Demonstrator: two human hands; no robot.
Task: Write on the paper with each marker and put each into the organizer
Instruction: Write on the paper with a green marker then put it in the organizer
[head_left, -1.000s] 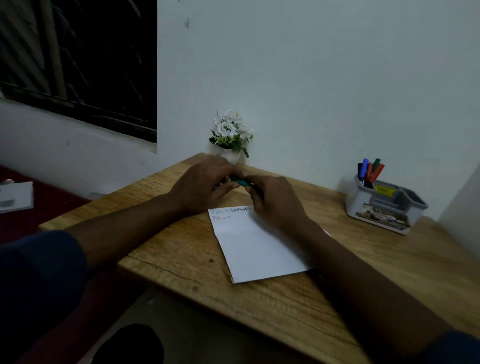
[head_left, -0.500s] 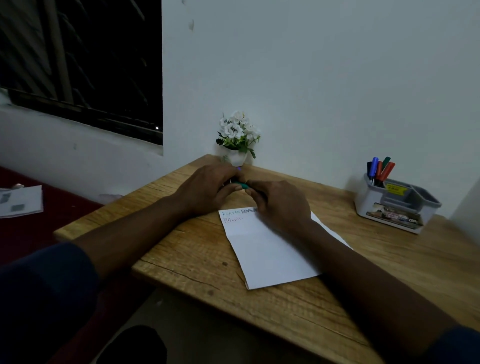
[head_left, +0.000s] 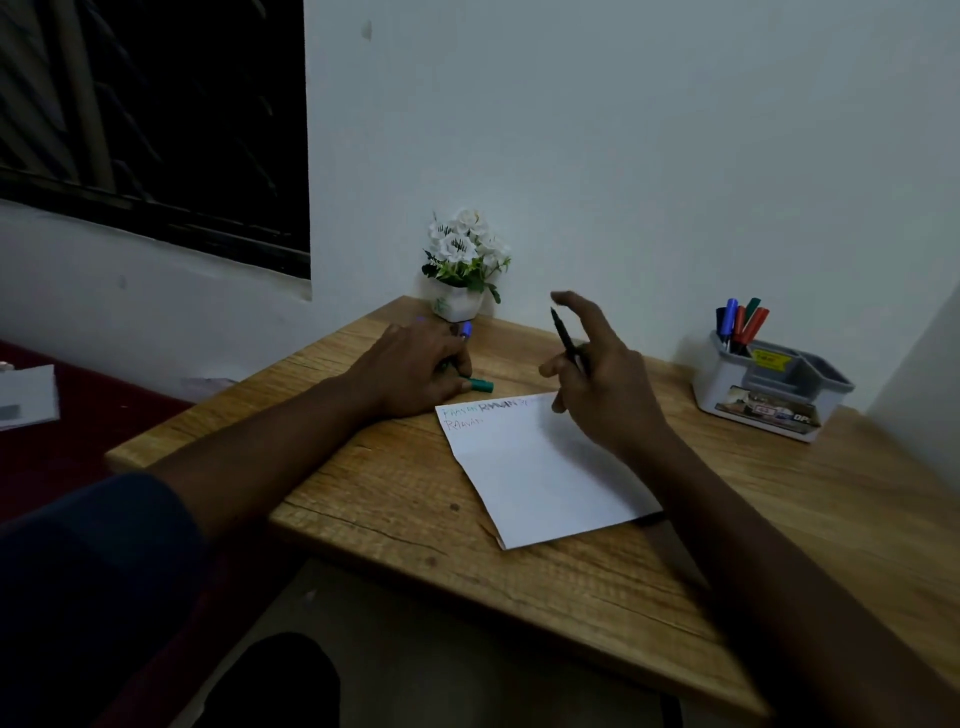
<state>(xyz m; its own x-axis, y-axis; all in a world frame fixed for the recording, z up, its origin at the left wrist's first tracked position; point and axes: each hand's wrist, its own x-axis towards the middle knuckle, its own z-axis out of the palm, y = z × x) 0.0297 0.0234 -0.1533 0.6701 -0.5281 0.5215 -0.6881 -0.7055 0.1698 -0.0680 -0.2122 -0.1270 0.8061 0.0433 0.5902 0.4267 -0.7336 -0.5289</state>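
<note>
A white sheet of paper (head_left: 540, 467) lies on the wooden table (head_left: 395, 493), with a few coloured words at its top left corner. My right hand (head_left: 602, 384) hovers above the paper's top edge and holds an uncapped dark marker (head_left: 565, 335), tip pointing up. My left hand (head_left: 415, 364) rests on the table left of the paper, its fingers on a green cap (head_left: 480, 385); a blue marker end (head_left: 466, 329) shows past the fingers. The grey and white organizer (head_left: 769, 389) stands at the right by the wall, with several markers (head_left: 740, 322) upright in it.
A small white pot of white flowers (head_left: 465, 260) stands at the table's back corner, just behind my left hand. The wall runs close behind the table. A dark window is at the upper left. White papers (head_left: 26, 397) lie on a red surface at far left.
My hands have come apart: the right hand lifted away to the right with the uncapped marker, while the left hand stayed down with the green cap.
</note>
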